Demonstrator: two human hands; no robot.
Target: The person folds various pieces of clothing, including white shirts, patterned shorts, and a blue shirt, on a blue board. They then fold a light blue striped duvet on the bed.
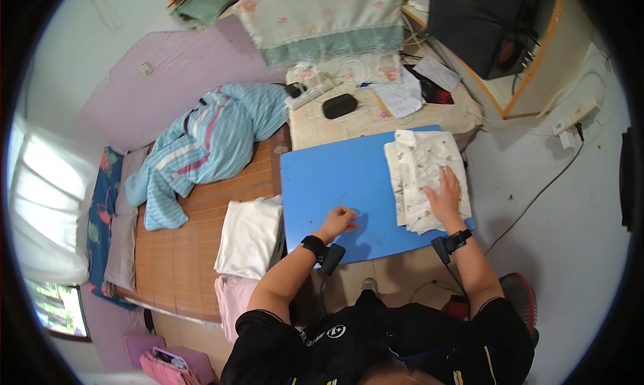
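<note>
A folded white cloth with a small dark print (410,177) lies on the right part of a blue tabletop (329,177). My right hand (445,196) rests flat on it, fingers spread and pointing away from me. Over the near middle of the tabletop is my left hand (339,223), its fingers curled in loosely with nothing seen in them. It is apart from the cloth, and its shadow falls on the blue surface.
Left of the tabletop, folded white fabric (248,241) and pink fabric (233,301) lie at the bed's edge (178,261). A striped blue quilt (218,140) is bunched farther back. Behind the tabletop are a black case (339,106), a power strip (312,92) and papers (401,96).
</note>
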